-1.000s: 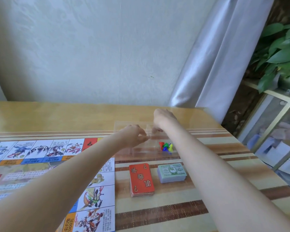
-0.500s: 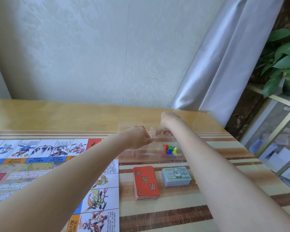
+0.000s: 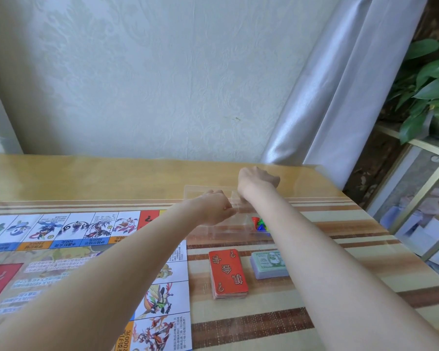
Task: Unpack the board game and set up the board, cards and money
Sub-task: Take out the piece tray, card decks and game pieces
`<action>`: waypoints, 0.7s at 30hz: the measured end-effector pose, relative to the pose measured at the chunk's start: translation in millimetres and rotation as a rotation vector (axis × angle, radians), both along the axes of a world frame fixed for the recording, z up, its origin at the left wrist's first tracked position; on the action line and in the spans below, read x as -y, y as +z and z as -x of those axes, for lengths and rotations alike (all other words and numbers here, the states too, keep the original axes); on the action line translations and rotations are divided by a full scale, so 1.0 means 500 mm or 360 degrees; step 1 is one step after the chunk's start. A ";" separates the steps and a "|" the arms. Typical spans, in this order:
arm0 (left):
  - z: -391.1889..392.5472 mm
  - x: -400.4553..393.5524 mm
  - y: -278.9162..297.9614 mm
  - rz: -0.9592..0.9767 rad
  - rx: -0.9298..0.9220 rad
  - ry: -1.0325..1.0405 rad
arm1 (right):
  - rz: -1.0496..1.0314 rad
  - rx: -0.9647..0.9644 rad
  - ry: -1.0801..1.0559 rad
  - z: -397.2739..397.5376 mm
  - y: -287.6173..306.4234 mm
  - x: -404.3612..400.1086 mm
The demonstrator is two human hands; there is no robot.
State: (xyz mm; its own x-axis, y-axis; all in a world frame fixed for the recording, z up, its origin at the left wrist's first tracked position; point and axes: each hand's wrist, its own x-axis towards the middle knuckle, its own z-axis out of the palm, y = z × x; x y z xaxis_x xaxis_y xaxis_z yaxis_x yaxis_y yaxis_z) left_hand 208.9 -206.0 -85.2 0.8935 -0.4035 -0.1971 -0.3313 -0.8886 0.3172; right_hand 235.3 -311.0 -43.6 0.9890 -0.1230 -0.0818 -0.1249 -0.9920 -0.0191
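The game board [image 3: 61, 249] lies flat on the left of the table, its picture squares facing up. A clear plastic tray [image 3: 226, 228] sits past the board's far right corner, with small coloured pawns [image 3: 260, 224] inside. My left hand [image 3: 213, 209] grips the tray's middle. My right hand [image 3: 257, 181] is closed over its far edge. Closer to me lie a red card deck [image 3: 228, 273] and a stack of green money [image 3: 269, 264], side by side.
A striped cloth covers the wooden table [image 3: 314, 249], whose right edge runs close to the money. A silver curtain [image 3: 340, 84] hangs behind, and a green plant [image 3: 431, 79] stands on a glass cabinet [image 3: 416, 198] at the right.
Both hands have stayed on the clear tray. My right hand has shifted slightly farther over its far edge, and the camera has tilted a little.
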 end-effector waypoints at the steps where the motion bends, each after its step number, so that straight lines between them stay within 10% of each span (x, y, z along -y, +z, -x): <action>1: 0.000 0.000 0.000 0.0003 0.0005 0.0001 | 0.0046 0.0004 0.0012 0.002 -0.001 -0.005; 21: -0.003 -0.007 0.018 0.0192 -0.0067 0.0036 | -0.0232 -0.0060 -0.0103 0.008 -0.017 0.006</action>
